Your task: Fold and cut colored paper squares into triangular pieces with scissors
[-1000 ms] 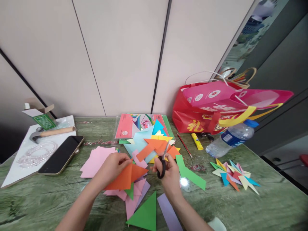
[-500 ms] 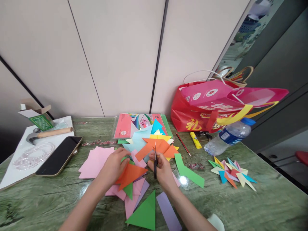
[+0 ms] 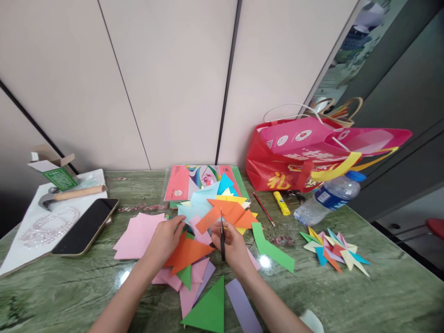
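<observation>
My right hand (image 3: 231,241) grips a pair of scissors (image 3: 222,240), dark at the handles, with the blades pointing away from me. Just beyond the blades lies cut and folded orange paper (image 3: 232,213) on a heap with light blue paper (image 3: 203,199) and yellow paper. My left hand (image 3: 167,238) is over the paper pile, its fingers bent and slightly apart, with nothing visible in them. Beside and below it is a folded orange piece (image 3: 189,253), resting on pink and green paper. A stack of pink paper (image 3: 138,236) lies to its left, partly behind the wrist.
A green triangle (image 3: 208,305), a purple strip (image 3: 243,305) and a bent green strip (image 3: 272,249) lie nearby. Rightward are a pencil (image 3: 263,208), glue stick (image 3: 281,203), bottle (image 3: 328,196), red bag (image 3: 277,162) and folded-paper star (image 3: 335,249). Leftward: phone (image 3: 85,226), hammer (image 3: 74,193).
My left hand has shifted slightly left, away from the scissors. My right hand with the scissors has moved a little left and down. The papers stay almost where they were.
</observation>
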